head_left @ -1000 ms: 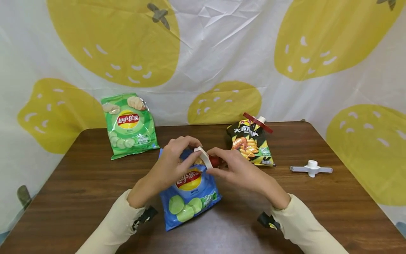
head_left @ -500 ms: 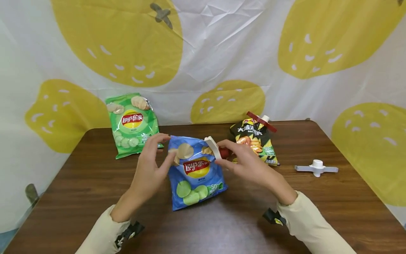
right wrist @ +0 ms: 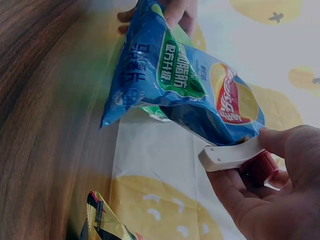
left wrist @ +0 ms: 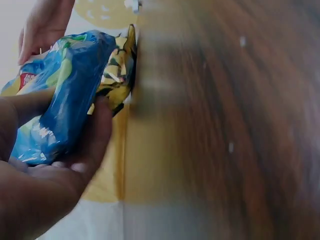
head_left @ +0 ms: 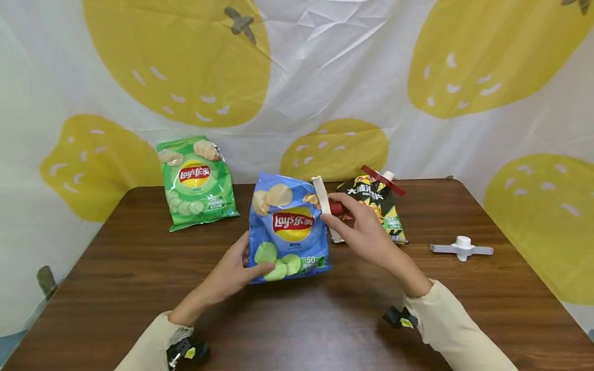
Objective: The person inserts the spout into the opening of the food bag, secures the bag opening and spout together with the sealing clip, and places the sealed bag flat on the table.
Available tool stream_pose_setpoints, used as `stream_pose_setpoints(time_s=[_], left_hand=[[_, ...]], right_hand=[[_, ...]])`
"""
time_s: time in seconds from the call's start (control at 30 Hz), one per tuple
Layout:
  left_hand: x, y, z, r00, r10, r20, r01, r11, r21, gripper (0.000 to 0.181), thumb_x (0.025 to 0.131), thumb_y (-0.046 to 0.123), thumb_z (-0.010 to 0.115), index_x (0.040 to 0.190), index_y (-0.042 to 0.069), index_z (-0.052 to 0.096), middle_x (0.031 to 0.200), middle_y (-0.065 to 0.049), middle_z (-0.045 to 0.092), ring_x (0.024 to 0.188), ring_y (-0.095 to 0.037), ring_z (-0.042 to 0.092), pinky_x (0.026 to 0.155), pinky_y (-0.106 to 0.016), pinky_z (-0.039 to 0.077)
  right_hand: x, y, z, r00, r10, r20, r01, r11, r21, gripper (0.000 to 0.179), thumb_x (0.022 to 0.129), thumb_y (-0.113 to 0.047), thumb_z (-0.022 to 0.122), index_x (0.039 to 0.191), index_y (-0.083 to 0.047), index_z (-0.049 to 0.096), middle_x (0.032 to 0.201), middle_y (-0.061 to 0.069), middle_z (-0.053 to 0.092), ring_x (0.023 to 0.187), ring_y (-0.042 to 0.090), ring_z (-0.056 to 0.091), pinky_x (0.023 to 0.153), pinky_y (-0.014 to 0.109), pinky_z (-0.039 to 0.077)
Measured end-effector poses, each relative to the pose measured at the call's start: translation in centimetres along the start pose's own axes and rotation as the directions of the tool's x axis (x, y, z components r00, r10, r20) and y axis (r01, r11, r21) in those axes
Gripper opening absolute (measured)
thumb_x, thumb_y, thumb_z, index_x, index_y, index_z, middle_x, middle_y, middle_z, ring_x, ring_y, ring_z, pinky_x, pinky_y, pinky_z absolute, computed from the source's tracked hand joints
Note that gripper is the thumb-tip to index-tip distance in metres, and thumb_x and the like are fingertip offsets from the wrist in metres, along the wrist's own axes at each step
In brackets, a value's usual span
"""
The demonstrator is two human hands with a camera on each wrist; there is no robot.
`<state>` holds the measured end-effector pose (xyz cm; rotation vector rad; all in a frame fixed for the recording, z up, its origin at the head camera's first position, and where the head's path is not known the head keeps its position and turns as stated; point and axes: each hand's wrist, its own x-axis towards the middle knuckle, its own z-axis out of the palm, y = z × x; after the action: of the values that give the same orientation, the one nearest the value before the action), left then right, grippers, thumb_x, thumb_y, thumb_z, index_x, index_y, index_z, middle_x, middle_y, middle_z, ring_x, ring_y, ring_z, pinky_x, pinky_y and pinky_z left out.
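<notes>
A blue Lay's chip bag (head_left: 294,245) is held up over the table, its front facing me. My left hand (head_left: 236,265) grips its lower left corner, thumb across the front and fingers behind. On the bag's upper right corner sits a white bag clip (head_left: 323,196) with a red spout cap (head_left: 337,208). My right hand (head_left: 364,232) holds this clip, and in the right wrist view the thumb lies on the white bar (right wrist: 232,154) while fingers curl beneath, near the red cap (right wrist: 261,169). The left wrist view has the bag's lower end (left wrist: 65,115) between thumb and fingers.
A green Lay's bag (head_left: 197,188) leans against the lemon-print cloth (head_left: 325,93) at the back left. Behind my right hand lies a black snack bag (head_left: 359,190) with a red clip (head_left: 383,180) on top. Another clip, grey-white with a white cap (head_left: 462,248), rests on the table's right side.
The blue bag has been raised and tipped up. My left hand has left the clip and top edge and taken the bag's lower left corner; my right hand keeps hold of the clip.
</notes>
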<state>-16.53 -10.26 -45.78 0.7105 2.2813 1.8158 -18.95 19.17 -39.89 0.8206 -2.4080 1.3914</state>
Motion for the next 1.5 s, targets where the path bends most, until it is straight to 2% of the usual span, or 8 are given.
stream_pose_setpoints(time_s=[0.3, 0.43, 0.53, 0.67, 0.8, 0.97, 1.2, 1.5], left_hand=[[0.7, -0.7, -0.3, 0.999, 0.012, -0.041, -0.016, 0.995, -0.095, 0.058, 0.092, 0.0, 0.068, 0.141, -0.004, 0.037, 0.13, -0.025, 0.058, 0.107, -0.021, 0.064, 0.087, -0.032, 0.055], [1.7, -0.5, -0.6, 0.997, 0.016, -0.08, -0.024, 0.995, -0.101, 0.053, 0.093, 0.002, 0.067, 0.138, -0.004, 0.04, 0.125, -0.026, 0.06, 0.102, -0.019, 0.064, 0.085, -0.03, 0.056], [2.3, -0.4, -1.0, 0.993, 0.006, -0.118, -0.018, 0.995, -0.102, 0.053, 0.093, 0.002, 0.066, 0.138, -0.003, 0.04, 0.124, -0.025, 0.06, 0.1, -0.016, 0.065, 0.083, -0.029, 0.056], [3.2, -0.6, -1.5, 0.988, -0.02, -0.152, 0.0, 0.992, -0.13, 0.053, 0.095, 0.002, 0.065, 0.141, -0.002, 0.038, 0.124, -0.024, 0.06, 0.1, -0.014, 0.064, 0.084, -0.027, 0.055], [4.2, -0.7, -1.5, 0.985, -0.064, -0.16, 0.036, 0.985, -0.17, 0.053, 0.096, 0.007, 0.064, 0.142, 0.0, 0.038, 0.127, -0.023, 0.06, 0.103, -0.014, 0.064, 0.086, -0.027, 0.054], [5.9, -1.0, -1.3, 0.981, -0.135, -0.136, 0.101, 0.967, -0.232, 0.054, 0.098, 0.011, 0.064, 0.144, 0.003, 0.036, 0.128, -0.022, 0.059, 0.103, -0.016, 0.064, 0.086, -0.028, 0.054], [8.7, -2.1, -0.9, 0.968, -0.246, -0.036, 0.216, 0.903, -0.371, 0.053, 0.099, 0.007, 0.059, 0.145, 0.003, 0.033, 0.125, -0.022, 0.058, 0.098, -0.022, 0.066, 0.084, -0.04, 0.057], [9.7, -3.4, -0.6, 0.949, -0.314, 0.003, 0.31, 0.937, -0.16, 0.049, 0.099, 0.014, 0.062, 0.139, -0.001, 0.038, 0.115, -0.021, 0.062, 0.083, -0.024, 0.068, 0.072, -0.04, 0.059]], right_hand=[[0.1, -0.2, -0.1, 0.992, 0.092, 0.091, -0.082, 0.991, -0.102, 0.06, 0.097, -0.029, 0.066, 0.145, -0.009, 0.037, 0.106, 0.004, 0.068, 0.088, 0.015, 0.066, 0.071, 0.033, 0.054], [-0.2, -0.7, -0.4, 0.992, 0.125, -0.024, -0.127, 0.949, -0.288, 0.065, 0.095, -0.027, 0.069, 0.146, -0.006, 0.034, 0.097, 0.008, 0.067, 0.081, 0.02, 0.066, 0.067, 0.035, 0.052], [-0.6, -1.0, -0.4, 0.983, 0.166, -0.08, -0.184, 0.913, -0.364, 0.043, 0.094, -0.024, 0.068, 0.125, -0.003, 0.047, 0.086, 0.008, 0.064, 0.073, 0.021, 0.063, 0.062, 0.035, 0.049], [-0.9, -0.6, 0.0, 0.977, 0.207, 0.051, -0.177, 0.921, -0.346, 0.024, 0.094, -0.024, 0.068, 0.097, -0.008, 0.051, 0.075, 0.003, 0.058, 0.066, 0.015, 0.055, 0.061, 0.032, 0.045], [-0.3, 0.3, 1.0, 0.97, 0.198, 0.138, -0.167, 0.964, -0.208, 0.023, 0.095, -0.024, 0.068, 0.102, -0.008, 0.054, 0.083, 0.002, 0.064, 0.074, 0.014, 0.061, 0.067, 0.03, 0.05], [1.2, 1.2, 2.0, 0.96, 0.255, 0.118, -0.248, 0.966, -0.072, 0.032, 0.096, -0.018, 0.067, 0.116, -0.005, 0.045, 0.081, 0.012, 0.067, 0.068, 0.025, 0.067, 0.057, 0.033, 0.055], [2.3, 3.0, 3.0, 0.971, 0.235, -0.034, -0.235, 0.931, -0.279, 0.038, 0.088, -0.011, 0.071, 0.118, -0.003, 0.047, 0.082, 0.01, 0.063, 0.067, 0.022, 0.06, 0.062, 0.037, 0.05], [2.8, 5.1, 3.3, 0.981, 0.191, -0.044, -0.193, 0.897, -0.399, 0.037, 0.09, -0.011, 0.068, 0.121, 0.003, 0.055, 0.077, 0.008, 0.064, 0.065, 0.023, 0.059, 0.06, 0.039, 0.047]])
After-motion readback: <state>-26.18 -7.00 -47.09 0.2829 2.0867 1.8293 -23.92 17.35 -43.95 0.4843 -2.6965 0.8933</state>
